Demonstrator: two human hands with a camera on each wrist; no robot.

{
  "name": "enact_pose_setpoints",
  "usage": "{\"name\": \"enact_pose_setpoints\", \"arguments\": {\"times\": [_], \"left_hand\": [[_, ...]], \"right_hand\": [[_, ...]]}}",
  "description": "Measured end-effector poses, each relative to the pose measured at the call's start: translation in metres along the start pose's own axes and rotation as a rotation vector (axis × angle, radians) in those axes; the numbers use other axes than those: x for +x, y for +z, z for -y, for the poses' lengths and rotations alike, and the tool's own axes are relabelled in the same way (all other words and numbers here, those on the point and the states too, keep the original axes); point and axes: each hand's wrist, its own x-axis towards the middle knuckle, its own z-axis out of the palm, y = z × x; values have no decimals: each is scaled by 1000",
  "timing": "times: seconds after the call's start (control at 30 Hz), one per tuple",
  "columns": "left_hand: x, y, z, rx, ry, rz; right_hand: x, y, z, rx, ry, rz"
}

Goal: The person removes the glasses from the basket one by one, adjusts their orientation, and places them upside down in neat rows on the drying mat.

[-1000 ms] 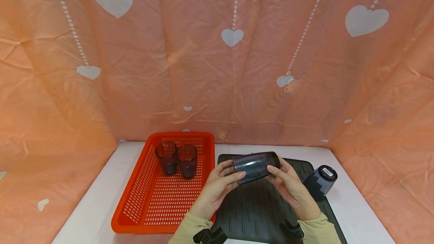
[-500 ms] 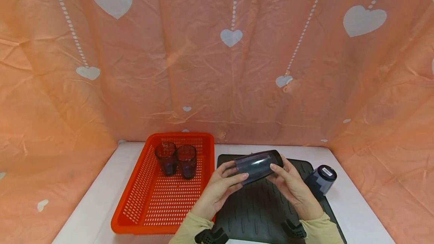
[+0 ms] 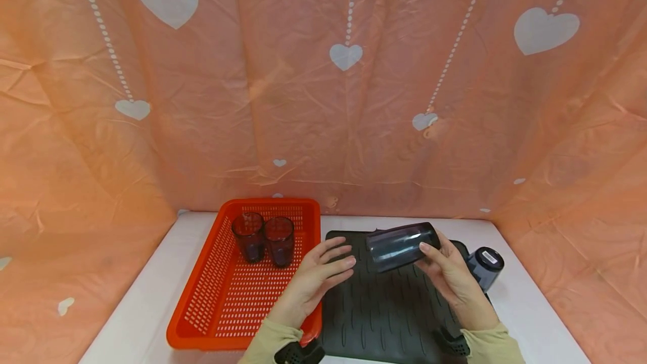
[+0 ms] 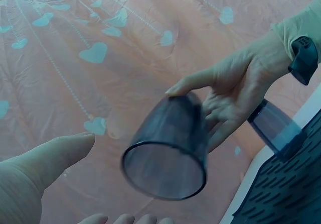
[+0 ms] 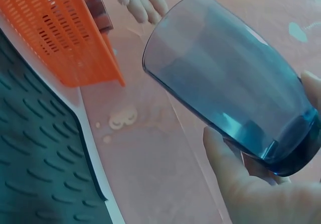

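A dark, see-through drinking glass (image 3: 401, 247) lies nearly sideways in the air above a black ridged mat. My right hand (image 3: 452, 280) grips it by its thick base, thumb on the near side, with the mouth facing left. Apart from the glass, my left hand (image 3: 315, 280) has its fingers spread and holds nothing. In the left wrist view the rim of the glass (image 4: 164, 171) faces the camera. The right wrist view shows the glass (image 5: 225, 78) whole, its base between fingers and thumb.
Two more glasses (image 3: 248, 237) stand in an orange perforated basket (image 3: 177, 319) on the left. Another glass (image 3: 485, 267) rests upside down, tilted, at the right edge of the black mat (image 3: 374, 319). A heart-patterned sheet (image 3: 303, 100) hangs around the white table (image 3: 525, 296).
My left hand has let go of the glass and drawn back to the left. My right hand has carried the glass a little to the right.
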Motion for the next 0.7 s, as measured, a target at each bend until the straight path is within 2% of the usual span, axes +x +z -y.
{"name": "enact_pose_setpoints", "arguments": {"times": [0.17,0.37,0.57,0.7], "left_hand": [[-5,-11,-5,6,16,3],[-13,-31,-16,95,19,-4],[-22,-52,-30,145,35,-44],[-26,-66,-39,172,45,-75]], "right_hand": [[-3,-9,1,15,-35,-3],[-5,-19,-1,15,-67,-42],[-10,-27,-1,-82,-26,-150],[-12,-32,1,-149,-16,-172]]}}
